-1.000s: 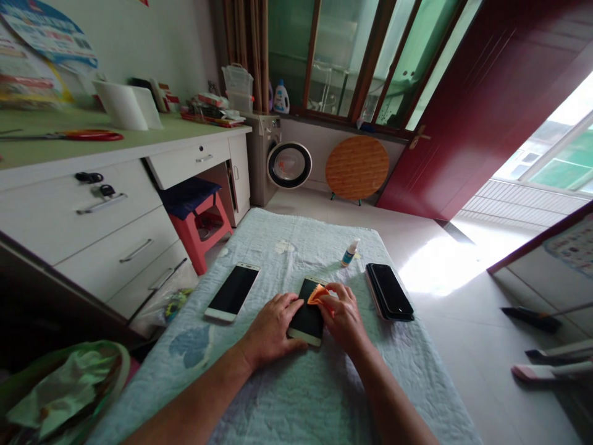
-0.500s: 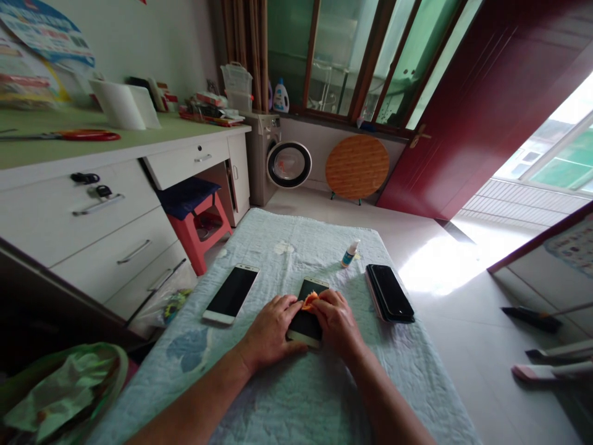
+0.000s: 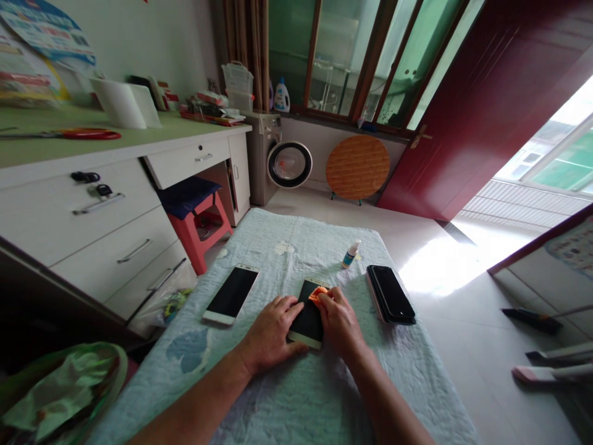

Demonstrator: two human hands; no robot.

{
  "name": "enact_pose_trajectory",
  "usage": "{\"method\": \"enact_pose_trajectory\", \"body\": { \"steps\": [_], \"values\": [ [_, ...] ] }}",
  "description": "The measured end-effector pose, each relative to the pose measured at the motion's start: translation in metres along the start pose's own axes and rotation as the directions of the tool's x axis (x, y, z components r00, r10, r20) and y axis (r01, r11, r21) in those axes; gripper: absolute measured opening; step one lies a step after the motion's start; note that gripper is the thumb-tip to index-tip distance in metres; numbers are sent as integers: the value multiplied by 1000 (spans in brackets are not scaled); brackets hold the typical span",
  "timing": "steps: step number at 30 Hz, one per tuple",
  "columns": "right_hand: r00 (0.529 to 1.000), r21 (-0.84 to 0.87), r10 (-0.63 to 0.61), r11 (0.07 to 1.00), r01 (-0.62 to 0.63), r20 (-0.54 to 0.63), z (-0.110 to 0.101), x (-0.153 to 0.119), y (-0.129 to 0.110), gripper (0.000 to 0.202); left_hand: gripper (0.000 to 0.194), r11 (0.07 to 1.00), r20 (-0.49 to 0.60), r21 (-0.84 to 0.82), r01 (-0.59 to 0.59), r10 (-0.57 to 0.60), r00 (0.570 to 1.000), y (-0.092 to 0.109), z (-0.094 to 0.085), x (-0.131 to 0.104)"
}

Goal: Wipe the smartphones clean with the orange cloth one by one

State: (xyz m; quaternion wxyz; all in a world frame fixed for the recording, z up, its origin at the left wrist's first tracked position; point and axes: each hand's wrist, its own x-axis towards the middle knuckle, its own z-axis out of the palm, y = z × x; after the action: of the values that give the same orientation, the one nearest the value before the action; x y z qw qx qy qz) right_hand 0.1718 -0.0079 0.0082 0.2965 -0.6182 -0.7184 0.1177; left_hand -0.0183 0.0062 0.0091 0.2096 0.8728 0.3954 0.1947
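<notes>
A smartphone (image 3: pixel 306 326) with a pale frame and dark screen lies face up on the cloth-covered table (image 3: pixel 296 395). My left hand (image 3: pixel 272 330) grips its left side, thumb along the bottom edge and fingers on the screen's left edge. Pinched in my right hand (image 3: pixel 341 320) is a small orange cloth (image 3: pixel 317 293), pressed on the upper right part of the screen. Left of my hands lies a white phone (image 3: pixel 232 293). To the right, a black phone (image 3: pixel 393 293) rests on another flat item. A small spray bottle (image 3: pixel 351 254) stands beyond my right hand.
A white desk (image 3: pixel 115 216) with drawers runs along the left, a red stool (image 3: pixel 197 241) beneath it. A bin (image 3: pixel 118 371) stands at the lower left. Ahead are a washing machine (image 3: pixel 262 154) with its door open and a round wooden board (image 3: pixel 357 165).
My right hand and the orange cloth have moved slightly right on the phone screen, away from my left fingers. My left hand and the phone have stayed in place.
</notes>
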Motion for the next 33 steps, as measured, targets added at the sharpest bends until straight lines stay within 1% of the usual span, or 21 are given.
{"method": "enact_pose_trajectory", "body": {
  "steps": [4, 7, 10, 13, 16, 19, 23, 28, 33],
  "values": [
    [998, 26, -38, 999, 37, 58, -3, -6, -10, 22, 79, 1000, 10, 0, -3, 3, 1000, 0, 1, 0],
    [997, 47, -47, 998, 44, 63, -4, -6, -8, 22, 79, 1000, 10, -9, -1, 1, 1000, 1, 1, 0],
    [1000, 46, -9, 999, 8, 22, -4, 0, 2, 24, 71, 1000, 7, -1, -9, 9, 1000, 3, 0, -1],
    [998, 24, 46, 999, -45, -46, -2, 7, 14, 26, 62, 1000, 21, 18, -15, 15, 1000, 6, -2, -1],
    [992, 6, 79, 997, -79, -102, 0, 12, 22, 28, 60, 1000, 34, 26, -11, 11, 999, 8, -4, -1],
    [989, 3, 81, 997, -82, -123, 1, 15, 25, 29, 59, 999, 39, 38, -10, 8, 999, 9, -4, -1],
    [993, -33, 67, 997, -71, -99, 1, 17, 25, 28, 58, 999, 33, 48, -22, 21, 999, 9, -3, -1],
    [998, -153, 53, 986, -59, -41, 3, 27, 24, 29, 58, 998, 21, 64, -21, 20, 1000, 10, -1, -2],
    [1000, -272, 12, 962, -4, 27, 10, 43, 12, 23, 49, 997, 6, 28, -69, 69, 998, 10, -1, -1]
  ]
}}
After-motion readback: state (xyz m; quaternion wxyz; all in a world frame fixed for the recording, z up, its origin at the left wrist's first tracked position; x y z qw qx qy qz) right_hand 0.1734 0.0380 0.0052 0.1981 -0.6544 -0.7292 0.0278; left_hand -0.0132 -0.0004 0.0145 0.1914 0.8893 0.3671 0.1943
